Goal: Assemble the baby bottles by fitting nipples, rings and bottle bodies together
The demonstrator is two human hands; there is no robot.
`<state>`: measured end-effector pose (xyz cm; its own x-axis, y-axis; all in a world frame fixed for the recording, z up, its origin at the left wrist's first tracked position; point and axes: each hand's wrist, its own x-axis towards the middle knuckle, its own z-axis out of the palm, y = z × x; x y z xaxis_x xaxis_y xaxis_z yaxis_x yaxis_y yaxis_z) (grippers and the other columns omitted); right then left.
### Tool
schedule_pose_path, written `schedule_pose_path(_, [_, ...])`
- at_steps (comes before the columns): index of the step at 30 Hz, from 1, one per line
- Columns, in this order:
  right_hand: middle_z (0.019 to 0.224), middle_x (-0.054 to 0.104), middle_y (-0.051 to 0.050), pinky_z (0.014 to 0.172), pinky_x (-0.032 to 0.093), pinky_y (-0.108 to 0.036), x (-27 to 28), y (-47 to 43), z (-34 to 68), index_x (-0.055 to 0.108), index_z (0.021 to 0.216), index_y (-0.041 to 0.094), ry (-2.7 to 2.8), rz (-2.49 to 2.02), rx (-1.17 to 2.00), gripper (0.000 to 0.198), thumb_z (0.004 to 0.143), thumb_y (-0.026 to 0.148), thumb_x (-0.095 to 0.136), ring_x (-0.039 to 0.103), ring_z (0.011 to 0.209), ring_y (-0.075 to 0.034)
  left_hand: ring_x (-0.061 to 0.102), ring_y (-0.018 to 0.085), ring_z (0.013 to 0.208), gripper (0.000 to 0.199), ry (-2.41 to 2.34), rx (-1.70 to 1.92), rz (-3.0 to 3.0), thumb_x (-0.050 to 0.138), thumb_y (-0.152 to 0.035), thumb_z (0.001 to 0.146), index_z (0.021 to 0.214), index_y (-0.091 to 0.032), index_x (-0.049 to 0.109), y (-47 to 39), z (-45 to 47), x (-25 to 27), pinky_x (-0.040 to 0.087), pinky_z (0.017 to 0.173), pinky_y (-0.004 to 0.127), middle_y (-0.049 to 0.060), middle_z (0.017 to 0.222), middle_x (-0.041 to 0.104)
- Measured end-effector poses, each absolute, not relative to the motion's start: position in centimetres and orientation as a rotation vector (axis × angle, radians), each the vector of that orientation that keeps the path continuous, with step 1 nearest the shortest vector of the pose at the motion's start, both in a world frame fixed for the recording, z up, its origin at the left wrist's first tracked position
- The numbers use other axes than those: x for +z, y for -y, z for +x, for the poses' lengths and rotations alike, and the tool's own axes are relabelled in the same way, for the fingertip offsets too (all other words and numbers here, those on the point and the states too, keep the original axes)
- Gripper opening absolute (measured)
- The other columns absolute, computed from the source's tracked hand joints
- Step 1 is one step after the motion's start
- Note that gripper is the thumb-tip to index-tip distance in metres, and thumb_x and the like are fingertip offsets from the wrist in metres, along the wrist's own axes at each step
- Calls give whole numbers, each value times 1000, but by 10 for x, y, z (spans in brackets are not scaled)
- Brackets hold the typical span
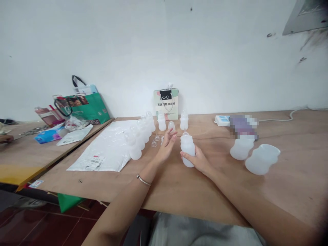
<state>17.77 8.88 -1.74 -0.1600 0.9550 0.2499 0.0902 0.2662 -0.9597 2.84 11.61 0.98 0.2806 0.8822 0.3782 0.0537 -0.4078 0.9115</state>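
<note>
Right hand clamped round an upright white bottle, and here's the left hand, fingers apart, near it above the table!

In my right hand the frosted white bottle, clear dome on top, stands nearly upright near my left hand.

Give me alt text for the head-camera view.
A person's right hand grips a white baby bottle with a clear top at a wooden table, the left hand open beside it. A row of similar bottles lines a white mailing bag; two topless bottles sit at right.
</note>
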Motion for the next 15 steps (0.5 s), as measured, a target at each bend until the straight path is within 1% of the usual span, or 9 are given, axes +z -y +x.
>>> schedule_pose_path(4, [72,62,-2,63,47,-32,-18,-88,178,52,100,17,1525,-1036,1050,41,68,41,62,58,67,-18,40,21,120,51,-861,1285,1698,47,-43,83,128,-26,30,-117,28,10,34,98,40,11,130,42])
schedule_pose_path(7, [76,63,-4,64,47,-32,-19,-89,177,52,99,17,1519,-1057,1034,41,67,41,62,59,69,-19,39,20,121,42,-857,1350,1670,44,-43,84,122,-25,38,-117,28,9,35,97,39,9,129,45])
schedule_pose_path(8, [79,63,-5,64,47,-32,-19,-90,177,52,99,17,1523,-1068,1019,41,67,40,63,59,71,-19,40,20,120,40,-831,1350,1671,46,-43,83,118,-24,41,-117,30,8,36,96,38,9,128,45])
schedule_pose_path(10, [87,63,-6,66,47,-32,-20,-90,176,52,101,17,1539,-1075,988,42,66,38,63,59,76,-19,47,20,112,38,-797,1308,1664,56,-42,76,107,-21,49,-115,33,9,40,91,36,9,124,49])
schedule_pose_path(12, [92,62,-6,68,47,-31,-19,-90,176,51,104,18,1549,-1061,972,44,66,36,64,58,79,-19,54,19,98,36,-801,1243,1622,63,-41,70,95,-17,54,-113,37,11,43,86,34,8,114,55])
schedule_pose_path(13, [91,62,-5,67,46,-30,-18,-89,176,51,103,18,1551,-1053,986,43,66,36,64,58,78,-18,56,18,93,34,-800,1212,1604,64,-40,69,92,-16,56,-112,38,13,43,84,33,8,107,59])
schedule_pose_path(15, [79,62,-3,61,45,-28,-15,-87,178,53,93,18,1558,-1031,1092,35,66,36,64,57,67,-15,57,17,88,33,-763,1177,1593,63,-39,70,91,-14,59,-110,37,18,44,80,31,7,95,62])
